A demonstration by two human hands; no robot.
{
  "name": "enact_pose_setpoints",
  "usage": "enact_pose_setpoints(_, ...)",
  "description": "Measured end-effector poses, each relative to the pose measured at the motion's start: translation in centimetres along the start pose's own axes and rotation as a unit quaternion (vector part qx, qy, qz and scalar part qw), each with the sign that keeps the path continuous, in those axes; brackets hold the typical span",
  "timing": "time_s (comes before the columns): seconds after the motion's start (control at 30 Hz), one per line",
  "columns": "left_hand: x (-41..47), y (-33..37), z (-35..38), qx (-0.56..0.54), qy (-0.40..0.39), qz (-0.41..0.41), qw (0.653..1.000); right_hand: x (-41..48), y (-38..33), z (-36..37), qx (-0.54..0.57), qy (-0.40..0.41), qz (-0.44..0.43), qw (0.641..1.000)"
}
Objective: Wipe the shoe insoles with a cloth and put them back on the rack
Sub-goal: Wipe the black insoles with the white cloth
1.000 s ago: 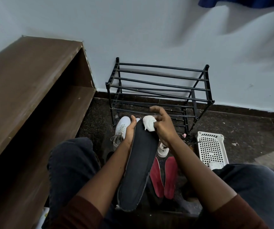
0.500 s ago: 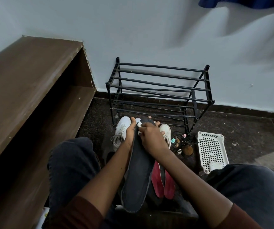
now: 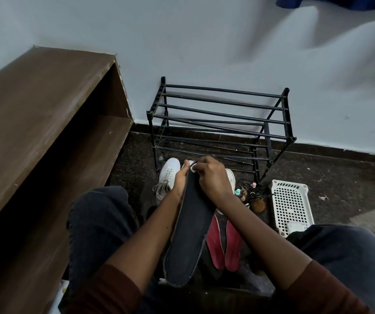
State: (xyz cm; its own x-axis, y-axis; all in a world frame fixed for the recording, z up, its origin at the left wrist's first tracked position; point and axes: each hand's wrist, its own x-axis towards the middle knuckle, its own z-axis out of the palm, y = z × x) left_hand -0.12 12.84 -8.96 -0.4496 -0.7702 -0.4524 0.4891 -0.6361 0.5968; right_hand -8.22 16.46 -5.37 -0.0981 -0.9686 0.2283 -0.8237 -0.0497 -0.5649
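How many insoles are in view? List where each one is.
3. A dark insole gripped by the left hand; two red insoles side by side on the floor. More may be hidden.

The rack (image 3: 220, 123) stands against the wall, its top tier of bars open from above and from the front. In front of its lower tiers the left white shoe (image 3: 167, 177) and right white shoe (image 3: 231, 179) sit on the floor. Above them the left hand (image 3: 181, 181) and right hand (image 3: 212, 179) hold the dark insole (image 3: 191, 232) and cloth (image 3: 192, 169), blocking the middle approach. Small clutter (image 3: 253, 196) lies before the rack's front right leg, with the white basket (image 3: 290, 207) just right of it. Left of the rack, the wooden shelf unit (image 3: 46, 114) walls that side, with bare floor between them. The red insoles (image 3: 225, 243) lie further out from the rack than the shoes.
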Motion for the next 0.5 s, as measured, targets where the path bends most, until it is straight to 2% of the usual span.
enact_pose_setpoints(0.07,-0.2,0.2,0.1,0.002,-0.007,-0.009,1.000,-1.1,-0.4,0.3,0.024,-0.016,-0.041,0.999)
enact_pose_setpoints(0.13,-1.3,0.9,0.8,0.005,-0.110,0.033,0.993,-2.0,-0.8,0.3,0.031,-0.031,-0.070,0.997)
enact_pose_setpoints(0.17,-1.9,0.6,0.6,0.002,-0.134,0.073,0.988,-2.1,-0.7,0.3,0.029,-0.033,-0.079,0.996)
enact_pose_setpoints(0.2,-2.5,0.4,0.6,0.001,-0.108,0.073,0.991,-2.1,-0.4,0.3,0.028,-0.035,-0.081,0.996)
enact_pose_setpoints(0.27,-0.8,0.2,0.1,0.020,-0.030,-0.018,0.999,-1.5,0.3,0.3,0.014,-0.030,-0.065,0.997)
enact_pose_setpoints(0.3,-0.3,-0.5,-0.4,0.013,0.006,-0.032,0.999,-1.0,0.7,0.2,-0.002,-0.024,-0.045,0.999)
enact_pose_setpoints(0.33,-0.4,-0.7,-0.4,-0.020,0.003,-0.044,0.999,-0.5,1.0,0.0,-0.020,-0.021,-0.019,0.999)
enact_pose_setpoints(0.43,-0.2,-1.1,0.3,0.032,0.087,-0.009,0.996,0.1,0.9,-0.3,-0.057,-0.014,0.039,0.998)
enact_pose_setpoints(0.5,-0.4,-0.6,0.3,0.056,0.095,-0.007,0.994,-0.3,-0.1,-0.2,-0.047,-0.018,0.040,0.998)
